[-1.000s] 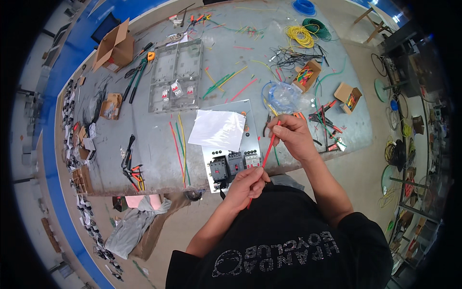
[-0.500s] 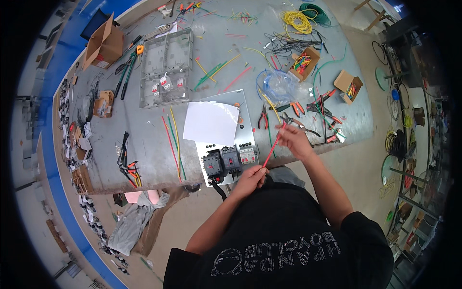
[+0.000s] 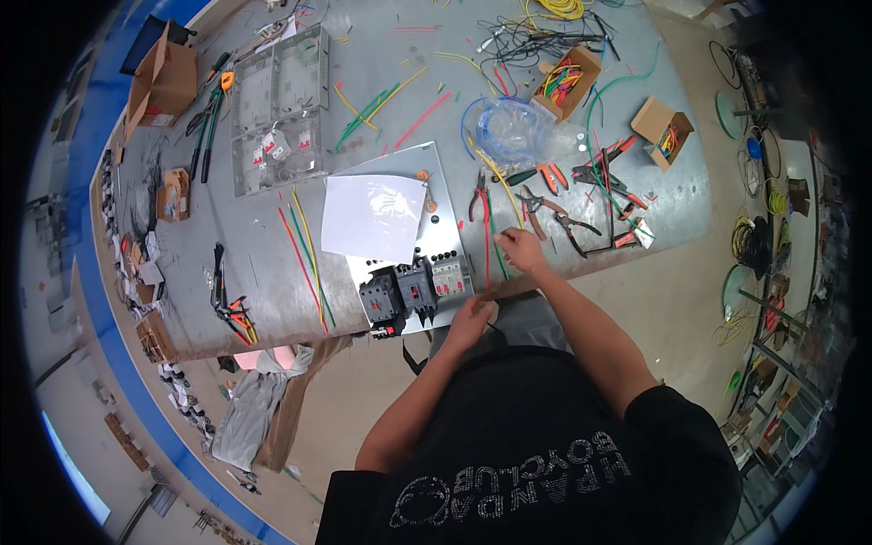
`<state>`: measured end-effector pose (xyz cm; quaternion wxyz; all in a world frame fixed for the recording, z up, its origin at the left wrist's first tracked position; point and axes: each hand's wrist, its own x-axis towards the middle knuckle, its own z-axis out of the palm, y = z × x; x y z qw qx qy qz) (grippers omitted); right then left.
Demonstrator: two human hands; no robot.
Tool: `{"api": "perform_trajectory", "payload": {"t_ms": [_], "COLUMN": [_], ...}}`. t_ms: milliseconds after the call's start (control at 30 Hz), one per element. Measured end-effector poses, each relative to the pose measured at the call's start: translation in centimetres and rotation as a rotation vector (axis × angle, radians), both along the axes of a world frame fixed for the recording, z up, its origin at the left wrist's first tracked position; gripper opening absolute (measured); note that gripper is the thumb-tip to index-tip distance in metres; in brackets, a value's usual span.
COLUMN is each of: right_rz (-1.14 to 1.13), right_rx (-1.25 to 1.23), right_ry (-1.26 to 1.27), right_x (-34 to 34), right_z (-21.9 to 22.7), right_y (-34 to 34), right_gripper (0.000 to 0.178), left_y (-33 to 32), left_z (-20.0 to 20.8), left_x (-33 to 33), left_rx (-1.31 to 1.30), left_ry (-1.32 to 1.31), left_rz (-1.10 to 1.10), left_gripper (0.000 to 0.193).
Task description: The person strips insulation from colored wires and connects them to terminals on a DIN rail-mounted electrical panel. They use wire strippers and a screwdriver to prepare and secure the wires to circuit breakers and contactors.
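A: What do the hands hold?

B: One red wire, pinched at both ends. The right hand grips its upper part at the bench edge; the left hand, fingers closed, holds the lower end at 7 o'clock from the right.

A: What is nearby?

B: One metal mounting plate at 9 o'clock, carrying three breaker units and one white sheet.

Red wire: earlier held slanted in the air betw. both hands; now lies near-straight along the table edge, beside the metal plate. Right hand has come down from raised pos. to the table surface, by the wire's upper end. Left hand lowered to the table edge, below the breakers.
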<state>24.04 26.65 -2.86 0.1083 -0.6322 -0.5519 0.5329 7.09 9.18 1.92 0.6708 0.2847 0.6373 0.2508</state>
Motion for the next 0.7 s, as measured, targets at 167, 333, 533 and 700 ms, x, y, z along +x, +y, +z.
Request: {"api": "perform_trajectory", "payload": {"t_ms": [167, 333, 533, 700], "right_rz": [0.198, 0.273, 0.201, 0.221], "right_rx": [0.106, -0.026, 0.104, 0.052], "right_ry": [-0.376, -0.498, -0.433, -0.366], "right_x": [1.9, -0.2, 0.6, 2.2], "right_z": [-5.8, -6.0, -8.4, -5.8], "right_y": [-1.3, -2.3, -3.4, -2.0], "right_gripper": [0.030, 0.028, 0.031, 0.024], "left_y": [-2.5, -3.3, -1.9, 1.3], "left_z": [0.0, 0.7, 0.1, 1.8], "left_x": [-0.7, -0.5, 0.0, 0.4], "left_rx": [-0.135, -0.247, -0.213, -0.173], "left_ry": [-0.019, -0.051, -0.047, -0.102], "left_rz": [-0.031, 0.070, 0.092, 0.148], "left_gripper": [0.046, 0.042, 0.040, 0.039]}}
